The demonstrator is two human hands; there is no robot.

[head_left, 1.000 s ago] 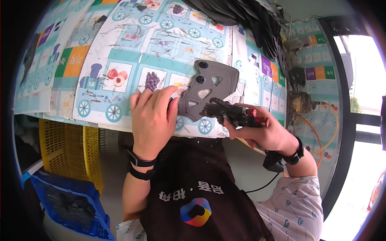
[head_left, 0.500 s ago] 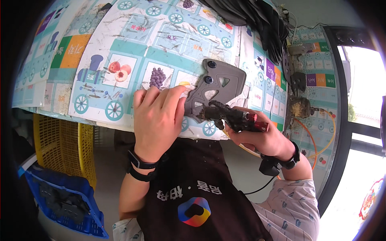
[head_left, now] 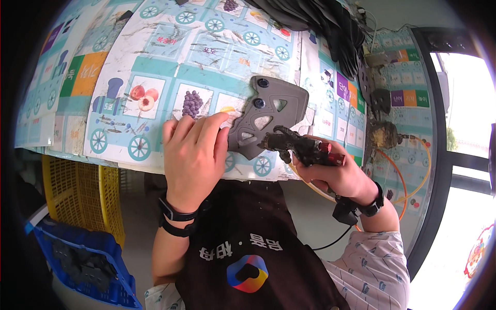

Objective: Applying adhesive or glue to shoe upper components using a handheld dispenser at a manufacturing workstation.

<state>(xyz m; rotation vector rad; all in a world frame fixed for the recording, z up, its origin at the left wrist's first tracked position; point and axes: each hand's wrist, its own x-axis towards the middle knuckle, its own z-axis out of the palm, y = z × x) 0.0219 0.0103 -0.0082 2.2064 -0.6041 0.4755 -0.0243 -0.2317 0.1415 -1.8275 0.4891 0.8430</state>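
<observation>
A flat grey moulded part (head_left: 279, 103) with triangular cut-outs and two dark round pieces near its upper left edge lies on the sheet-covered table. My left hand (head_left: 194, 147) rests on the sheets just left of it, fingers stretched out and holding nothing; whether the fingertips touch the part's edge I cannot tell. Wrapped in my right hand (head_left: 338, 173) is a grimy black spray gun (head_left: 299, 147) with red ends at its back. Its nozzle is close over the part's lower right edge. The grip is mostly hidden by my fingers.
A heap of dark grey pieces (head_left: 315, 23) lies at the table's far right. Yellow and orange hoses (head_left: 400, 170) run on the right. Below the table at left stand a yellow basket (head_left: 82, 199) and a blue crate (head_left: 121, 279) holding dark parts.
My left hand has shifted slightly left and down. The grey part appears a little further left in the view, as does the table. The spray gun stays in my right hand.
</observation>
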